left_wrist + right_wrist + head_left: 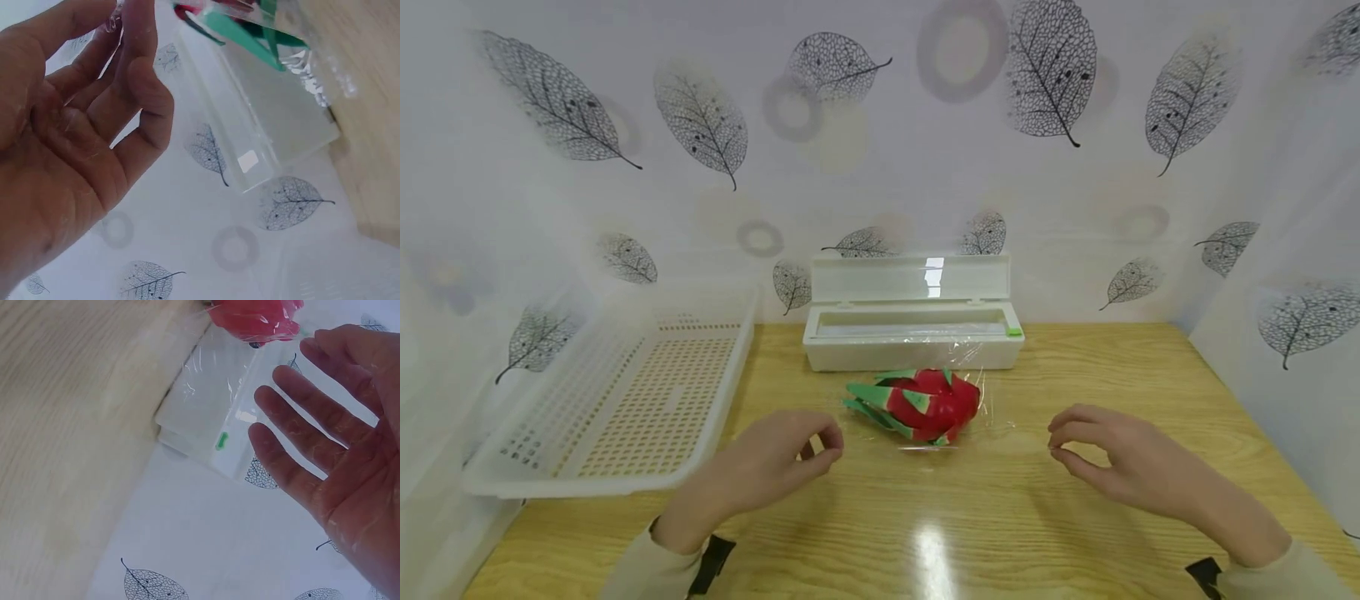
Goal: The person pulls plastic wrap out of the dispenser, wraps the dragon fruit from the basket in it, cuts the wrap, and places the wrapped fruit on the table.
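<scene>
A red dragon fruit (934,406) with green leaf tips lies on its side in the middle of the table, with clear cling film (989,398) spread around it. At the film's left side, my left hand (775,457) pinches the film between thumb and fingertips; a crumpled bit of it glints there in the left wrist view. Across from it my right hand (1131,458) pinches the film's right side with thumb and forefinger, the other fingers spread in the right wrist view. Right behind the fruit stands a white cling film dispenser (917,357), its lid raised.
A white plastic basket (715,446) with a perforated base stands on the left of the wooden table (1000,533). On the dispenser's right end sits a green slider (1014,332). A leaf-patterned cloth (887,183) hangs behind and along the sides.
</scene>
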A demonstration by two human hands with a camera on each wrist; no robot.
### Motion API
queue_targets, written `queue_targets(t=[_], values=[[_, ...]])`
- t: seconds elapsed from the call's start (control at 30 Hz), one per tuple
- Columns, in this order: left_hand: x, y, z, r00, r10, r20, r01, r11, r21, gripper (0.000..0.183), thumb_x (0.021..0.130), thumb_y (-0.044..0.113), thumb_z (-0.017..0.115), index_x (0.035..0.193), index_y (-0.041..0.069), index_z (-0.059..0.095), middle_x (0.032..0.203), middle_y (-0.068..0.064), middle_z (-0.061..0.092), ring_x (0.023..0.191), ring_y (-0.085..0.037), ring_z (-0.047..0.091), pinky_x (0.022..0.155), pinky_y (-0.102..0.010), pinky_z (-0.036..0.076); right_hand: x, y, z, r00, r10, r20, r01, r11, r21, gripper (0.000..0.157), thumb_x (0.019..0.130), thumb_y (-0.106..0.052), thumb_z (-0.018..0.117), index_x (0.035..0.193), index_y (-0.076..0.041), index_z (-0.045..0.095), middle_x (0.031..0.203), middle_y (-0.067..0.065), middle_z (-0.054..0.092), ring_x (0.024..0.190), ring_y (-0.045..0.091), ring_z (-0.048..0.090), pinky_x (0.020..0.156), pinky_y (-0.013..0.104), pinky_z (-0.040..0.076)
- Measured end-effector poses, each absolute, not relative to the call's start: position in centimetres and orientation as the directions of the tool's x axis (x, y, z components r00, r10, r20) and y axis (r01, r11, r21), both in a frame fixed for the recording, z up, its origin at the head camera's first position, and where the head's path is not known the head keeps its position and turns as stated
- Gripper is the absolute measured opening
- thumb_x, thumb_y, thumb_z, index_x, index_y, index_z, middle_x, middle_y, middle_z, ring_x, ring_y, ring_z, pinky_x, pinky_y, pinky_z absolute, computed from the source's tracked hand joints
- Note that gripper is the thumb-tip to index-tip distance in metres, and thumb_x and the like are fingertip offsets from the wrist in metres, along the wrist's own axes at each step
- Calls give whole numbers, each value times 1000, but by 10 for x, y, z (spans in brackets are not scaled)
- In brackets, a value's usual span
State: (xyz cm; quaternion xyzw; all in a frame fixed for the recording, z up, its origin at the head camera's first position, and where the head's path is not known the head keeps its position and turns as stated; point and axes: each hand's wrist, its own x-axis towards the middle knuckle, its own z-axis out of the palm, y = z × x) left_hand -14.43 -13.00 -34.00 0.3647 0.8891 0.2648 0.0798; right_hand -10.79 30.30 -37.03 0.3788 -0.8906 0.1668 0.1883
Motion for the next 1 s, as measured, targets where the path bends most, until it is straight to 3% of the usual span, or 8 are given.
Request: queue_targets(t=[0.07, 0.13, 0.23, 0.47, 0.53, 0.63, 0.77, 1.0], values=[[-145, -130, -336, -725, 682, 98, 619, 583, 527, 5, 100, 12, 65, 99, 15, 69, 91, 7, 72, 75, 3, 62, 67, -19, 55, -110, 303, -369, -618, -610, 495, -752, 643, -147, 5, 96, -28, 73, 95, -32, 70, 102, -17, 67, 85, 3, 66, 75, 7, 48], [-147, -129, -334, -722, 674, 153, 639, 566, 521, 6, 100, 10, 64, 100, 13, 70, 91, 4, 73, 74, 1, 65, 66, -18, 55, -112, 303, -368, -600, -609, 519, -759, 637, -130, 18, 104, -39, 58, 95, -30, 71, 101, -16, 67, 84, 3, 66, 73, 8, 49], [-149, -127, -335, -724, 658, 209, 651, 550, 524, 8, 99, 7, 64, 100, 11, 70, 92, 2, 74, 75, -1, 67, 66, -17, 56, -115, 301, -367, -591, -599, 540, -756, 645, -112, 32, 106, -44, 46, 94, -29, 71, 98, -15, 68, 81, 3, 67, 70, 10, 50], [-155, -127, -341, -678, 640, 362, 721, 484, 496, 12, 93, -3, 68, 97, 7, 70, 91, -1, 74, 77, -5, 68, 67, -18, 57, -120, 301, -366, -597, -563, 572, -730, 676, -96, 43, 107, -47, 39, 92, -26, 73, 93, -15, 69, 76, 3, 67, 63, 11, 49], [-158, -129, -341, -654, 638, 408, 748, 464, 474, 14, 90, -6, 70, 95, 7, 70, 90, -1, 74, 76, -5, 68, 66, -18, 57, -122, 302, -366, -604, -554, 573, -718, 690, -90, 36, 107, -44, 46, 92, -25, 73, 92, -15, 70, 75, 2, 66, 63, 11, 49], [-160, -133, -341, -639, 635, 435, 764, 452, 461, 17, 87, -6, 74, 95, 8, 72, 90, -1, 74, 76, -5, 68, 66, -18, 56, -123, 302, -366, -621, -539, 568, -695, 715, -81, 5, 96, -25, 71, 92, -25, 74, 91, -14, 71, 75, 4, 68, 64, 12, 51], [-160, -137, -338, -640, 649, 411, 762, 462, 455, 16, 85, -4, 77, 96, 8, 74, 89, -2, 75, 76, -4, 67, 66, -19, 56, -125, 303, -367, -640, -518, 567, -669, 739, -79, 31, 71, -2, 83, 91, -24, 75, 89, -13, 72, 74, 7, 70, 64, 13, 52], [-158, -137, -332, -678, 640, 362, 733, 552, 397, 12, 89, -1, 74, 98, 7, 77, 92, -2, 78, 84, -13, 73, 71, -24, 60, -129, 302, -368, -648, -500, 574, -660, 745, -96, 31, 71, 0, 84, 92, -22, 76, 88, -12, 74, 73, 4, 69, 62, 13, 50]])
